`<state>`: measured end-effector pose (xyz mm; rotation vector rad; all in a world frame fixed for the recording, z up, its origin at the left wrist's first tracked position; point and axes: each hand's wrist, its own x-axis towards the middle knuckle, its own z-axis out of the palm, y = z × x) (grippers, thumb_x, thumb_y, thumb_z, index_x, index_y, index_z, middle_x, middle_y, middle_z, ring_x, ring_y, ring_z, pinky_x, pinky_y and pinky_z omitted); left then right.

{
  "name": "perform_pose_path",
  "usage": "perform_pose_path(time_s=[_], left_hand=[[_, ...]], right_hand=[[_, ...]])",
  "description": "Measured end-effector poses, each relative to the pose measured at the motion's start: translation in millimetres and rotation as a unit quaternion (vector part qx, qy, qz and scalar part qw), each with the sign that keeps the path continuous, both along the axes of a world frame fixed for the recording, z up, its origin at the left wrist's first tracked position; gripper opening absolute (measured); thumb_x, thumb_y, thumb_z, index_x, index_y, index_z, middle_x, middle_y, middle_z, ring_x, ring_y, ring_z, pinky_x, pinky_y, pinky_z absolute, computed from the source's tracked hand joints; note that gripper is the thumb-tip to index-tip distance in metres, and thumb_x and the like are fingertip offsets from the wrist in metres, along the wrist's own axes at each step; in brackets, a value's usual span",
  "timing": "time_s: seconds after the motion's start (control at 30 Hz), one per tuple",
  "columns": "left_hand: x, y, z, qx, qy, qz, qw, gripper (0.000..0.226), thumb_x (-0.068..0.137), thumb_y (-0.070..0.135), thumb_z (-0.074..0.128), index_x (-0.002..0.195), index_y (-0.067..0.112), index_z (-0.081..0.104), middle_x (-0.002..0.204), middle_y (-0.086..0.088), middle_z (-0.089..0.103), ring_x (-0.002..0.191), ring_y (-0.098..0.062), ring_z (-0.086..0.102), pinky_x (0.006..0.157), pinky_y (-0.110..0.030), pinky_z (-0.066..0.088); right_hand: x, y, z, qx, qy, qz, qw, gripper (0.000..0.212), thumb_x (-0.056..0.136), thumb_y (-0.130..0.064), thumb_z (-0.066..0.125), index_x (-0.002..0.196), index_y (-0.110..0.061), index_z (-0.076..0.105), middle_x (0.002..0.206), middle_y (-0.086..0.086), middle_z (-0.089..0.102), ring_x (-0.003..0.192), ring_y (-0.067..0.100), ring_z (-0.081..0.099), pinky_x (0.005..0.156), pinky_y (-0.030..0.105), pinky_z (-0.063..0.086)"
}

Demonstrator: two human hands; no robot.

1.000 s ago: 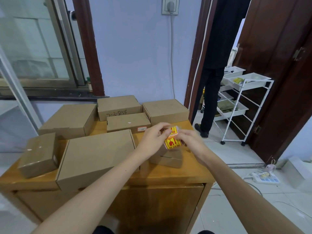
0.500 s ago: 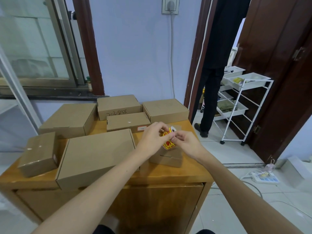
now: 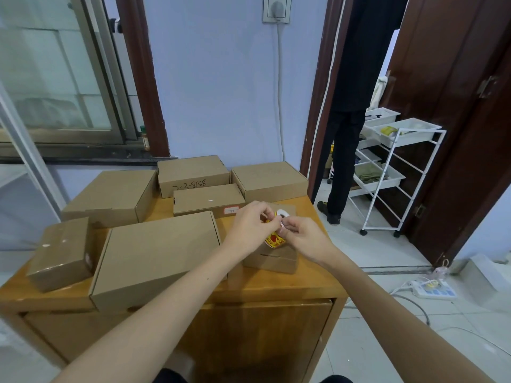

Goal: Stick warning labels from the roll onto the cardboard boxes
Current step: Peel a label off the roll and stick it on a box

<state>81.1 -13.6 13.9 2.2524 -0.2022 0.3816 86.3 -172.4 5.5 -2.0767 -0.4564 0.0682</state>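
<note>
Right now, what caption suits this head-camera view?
Both hands, left and right, pick at a warning-label roll above a small cardboard box.

The boxes [image 3: 154,250] are of matt brown cardboard; the small box at the left [image 3: 62,252] carries glossy clear tape; the cabinet [image 3: 265,322] is of smooth varnished wood; the label roll [image 3: 275,239] looks like shiny paper.
</note>
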Motion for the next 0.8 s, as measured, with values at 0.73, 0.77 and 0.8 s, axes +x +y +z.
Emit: perform_pose_path(time_s=[0.73, 0.77, 0.8], left_hand=[[-5.7, 7.5, 2.1, -0.051, 0.004, -0.029, 0.998, 0.020, 0.092, 0.025, 0.062, 0.111, 0.021, 0.070, 0.104, 0.007, 0.068, 0.088, -0.004, 0.060, 0.075, -0.014, 0.049], [-5.9, 8.6, 2.8, -0.059, 0.020, -0.038, 0.997, 0.026, 0.093, 0.025, 0.062, 0.118, 0.021, 0.068, 0.109, 0.008, 0.066, 0.087, -0.002, 0.058, 0.074, -0.008, 0.045], [-6.5, 9.6, 3.8, -0.057, 0.034, -0.045, 0.997, 0.029, 0.094, 0.024, 0.061, 0.123, 0.020, 0.067, 0.112, 0.008, 0.065, 0.086, 0.000, 0.055, 0.070, -0.005, 0.043]], right_hand=[[-1.6, -7.3, 0.8, -0.042, -0.002, 0.020, 0.999, 0.027, 0.098, -0.015, 0.054, 0.122, -0.006, 0.064, 0.116, 0.009, 0.069, 0.108, 0.017, 0.064, 0.094, 0.030, 0.053], [-0.3, -8.2, -0.6, -0.049, -0.005, 0.019, 0.999, 0.026, 0.098, -0.016, 0.054, 0.121, -0.009, 0.064, 0.115, 0.009, 0.069, 0.109, 0.018, 0.063, 0.096, 0.032, 0.053], [1.8, -9.1, -2.7, -0.057, -0.009, 0.016, 0.998, 0.025, 0.098, -0.017, 0.054, 0.120, -0.012, 0.065, 0.114, 0.008, 0.069, 0.111, 0.019, 0.062, 0.098, 0.037, 0.052]])
